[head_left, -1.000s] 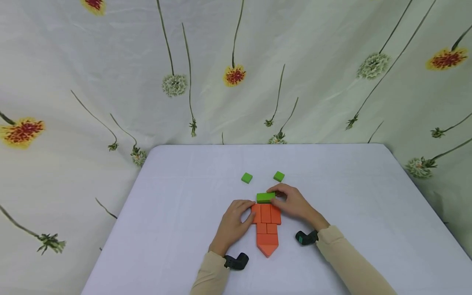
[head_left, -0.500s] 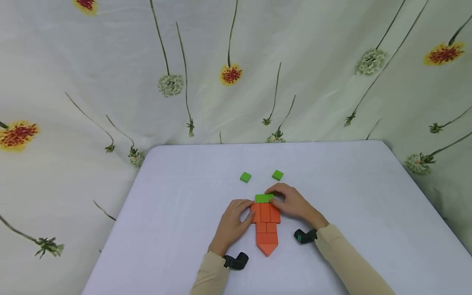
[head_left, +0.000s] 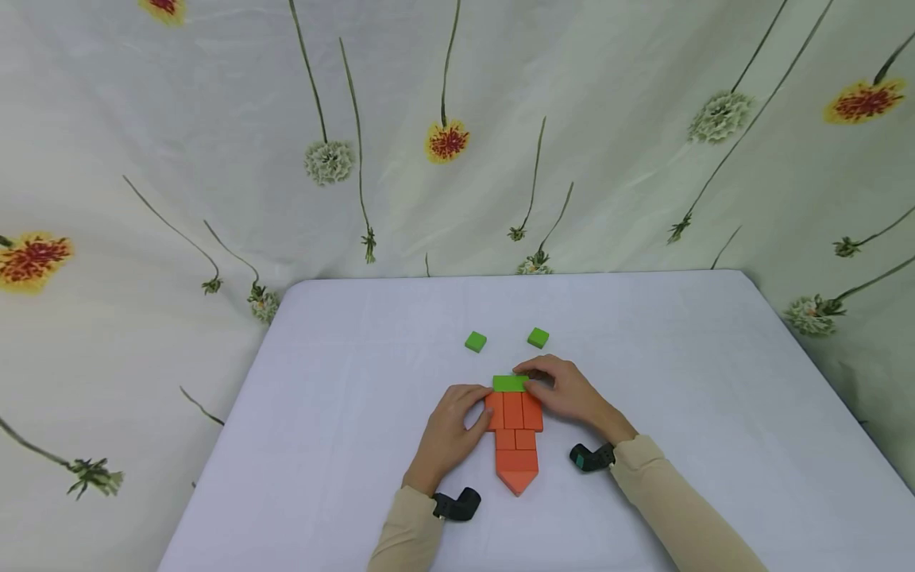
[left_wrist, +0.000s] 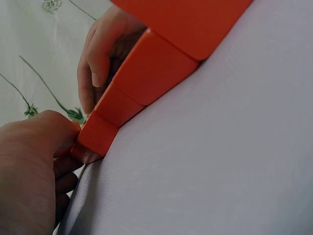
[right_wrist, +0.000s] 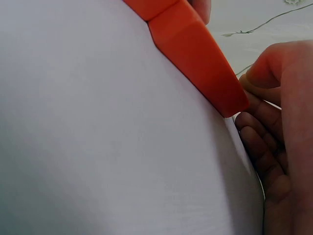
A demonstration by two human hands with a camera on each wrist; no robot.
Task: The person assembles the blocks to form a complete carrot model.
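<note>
Orange wooden blocks lie flat in an arrow-like shape, with a row of three upright blocks (head_left: 512,411) at the far end and a triangle block (head_left: 517,481) nearest the person. My left hand (head_left: 446,433) pinches the left orange block (head_left: 497,403) of that row by its edges. Against the far side of the row lies a long green block (head_left: 507,384). Its right end is between the thumb and index finger of my right hand (head_left: 565,389). In the right wrist view, an orange block (right_wrist: 205,63) hides the green one from sight.
Two small green blocks, a left one (head_left: 475,342) and a right one (head_left: 538,338), lie beyond the shape. A white cloth covers the table (head_left: 343,397). Behind it hangs a flowered curtain (head_left: 400,199). Each wrist carries a black camera, such as the left one (head_left: 457,504).
The long green block has come down and toward the person, closing up to the orange row. Both hands have kept nearly the same place; the head view has shifted slightly.
</note>
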